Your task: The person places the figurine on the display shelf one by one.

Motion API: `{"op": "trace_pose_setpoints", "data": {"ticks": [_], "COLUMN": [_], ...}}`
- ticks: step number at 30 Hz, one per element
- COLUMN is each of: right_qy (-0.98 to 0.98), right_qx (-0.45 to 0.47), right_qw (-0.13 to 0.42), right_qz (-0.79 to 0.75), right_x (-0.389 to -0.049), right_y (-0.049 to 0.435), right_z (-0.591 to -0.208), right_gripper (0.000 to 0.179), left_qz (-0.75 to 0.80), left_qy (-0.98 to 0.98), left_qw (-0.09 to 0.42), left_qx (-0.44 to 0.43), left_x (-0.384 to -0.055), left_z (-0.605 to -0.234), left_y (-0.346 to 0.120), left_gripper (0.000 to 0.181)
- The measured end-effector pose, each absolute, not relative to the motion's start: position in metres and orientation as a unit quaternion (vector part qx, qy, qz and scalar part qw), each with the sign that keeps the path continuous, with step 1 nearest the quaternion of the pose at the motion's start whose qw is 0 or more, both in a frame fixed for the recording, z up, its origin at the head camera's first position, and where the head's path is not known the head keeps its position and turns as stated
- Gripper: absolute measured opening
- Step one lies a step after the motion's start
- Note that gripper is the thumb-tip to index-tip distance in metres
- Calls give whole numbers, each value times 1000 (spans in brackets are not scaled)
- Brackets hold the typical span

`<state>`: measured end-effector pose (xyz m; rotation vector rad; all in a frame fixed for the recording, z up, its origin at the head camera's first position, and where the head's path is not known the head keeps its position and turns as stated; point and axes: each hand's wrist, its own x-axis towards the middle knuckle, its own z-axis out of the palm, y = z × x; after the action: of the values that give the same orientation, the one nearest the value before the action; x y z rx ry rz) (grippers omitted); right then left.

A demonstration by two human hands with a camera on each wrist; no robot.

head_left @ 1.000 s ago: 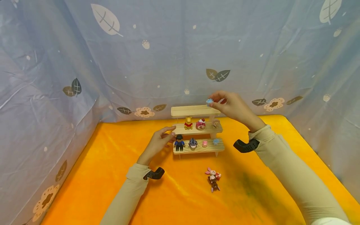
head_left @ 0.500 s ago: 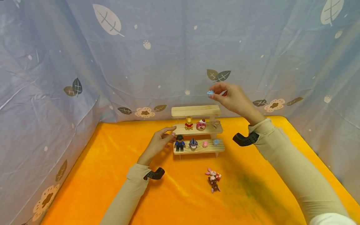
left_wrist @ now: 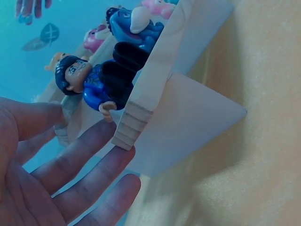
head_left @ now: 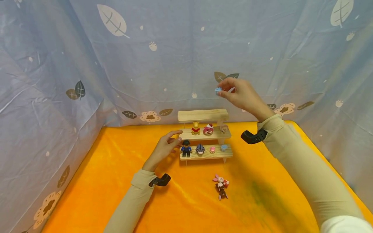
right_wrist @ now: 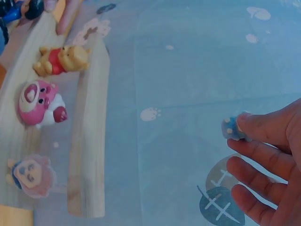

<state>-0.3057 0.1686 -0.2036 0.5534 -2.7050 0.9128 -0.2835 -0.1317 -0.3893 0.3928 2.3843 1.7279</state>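
Observation:
My right hand [head_left: 240, 94] pinches a tiny light-blue toy figure [head_left: 218, 89] between thumb and index finger, above the top tier of a stepped wooden shelf [head_left: 203, 114]. In the right wrist view the toy [right_wrist: 230, 128] shows pale dots; its other fingers spread loosely beside it. My left hand [head_left: 163, 149] holds the shelf's left end, thumb and index at the middle tier; in the left wrist view other fingertips touch the lower tier's end [left_wrist: 134, 125]. Closest to this hand sits a black-haired toy person [head_left: 186, 149] in blue.
On the middle tier stand a yellow bear [head_left: 195, 128], a pink bear [head_left: 208, 129] and a pale figure [head_left: 223, 128]. A grey-blue donkey [head_left: 200, 149], pink piglet [head_left: 212, 149] and blue figure [head_left: 223, 148] share the lower tier. Toys [head_left: 221, 186] lie on the orange cloth [head_left: 189, 207].
My right hand has lifted the blue toy figure up off the top tier's right end and higher in front of the curtain. The left hand has stayed at the shelf.

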Motion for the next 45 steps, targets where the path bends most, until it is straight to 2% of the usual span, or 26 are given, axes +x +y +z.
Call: {"op": "trace_pose_setpoints", "data": {"ticks": [19, 29, 35, 45], "right_qy": [-938, -951, -951, -952], "right_qx": [203, 199, 213, 209], "right_qw": [85, 35, 35, 26], "right_qz": [269, 234, 224, 222], "right_x": [-323, -334, -339, -342], "right_y": [172, 175, 177, 177], "right_z": [-206, -212, -220, -232], "right_gripper": [25, 24, 21, 22], "left_qz": [581, 579, 574, 574], "left_qy": [797, 800, 808, 806], "left_qw": [83, 79, 79, 76], "left_qx": [142, 135, 110, 122], "left_x": [-283, -285, -285, -285], "left_z": [-387, -387, -387, -387], "left_y": [-133, -132, -130, -130], "left_gripper": [38, 40, 42, 41]}}
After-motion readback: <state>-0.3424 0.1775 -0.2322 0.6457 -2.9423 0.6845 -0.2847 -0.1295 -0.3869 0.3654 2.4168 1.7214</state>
